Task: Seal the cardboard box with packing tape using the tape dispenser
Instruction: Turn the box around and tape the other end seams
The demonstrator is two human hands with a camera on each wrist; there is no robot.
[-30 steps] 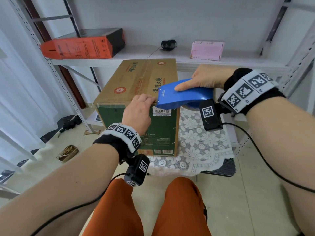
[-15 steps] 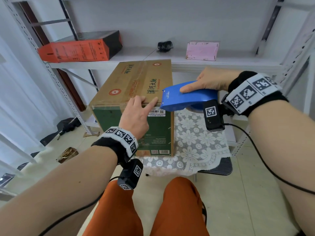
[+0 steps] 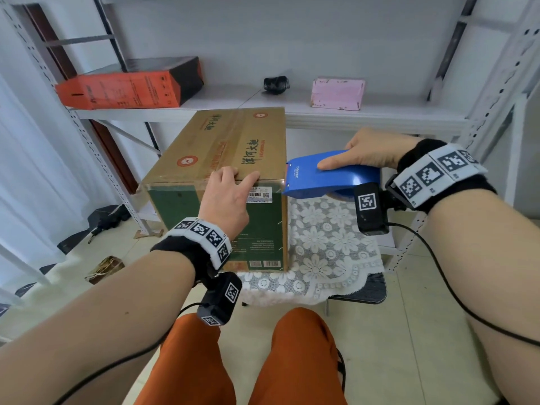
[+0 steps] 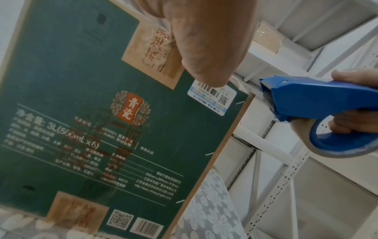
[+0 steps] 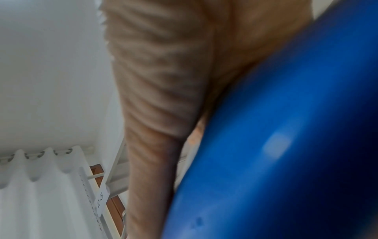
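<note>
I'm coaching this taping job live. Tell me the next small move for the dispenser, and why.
Probably bring the dispenser back left onto the box top at its near right corner. Its mouth hangs just off that corner, apart from the cardboard, gripped by the right hand, while the left hand rests on the near top edge, steadying the box.

Brown-and-green cardboard box; blue tape dispenser; white floral lace cloth.
</note>
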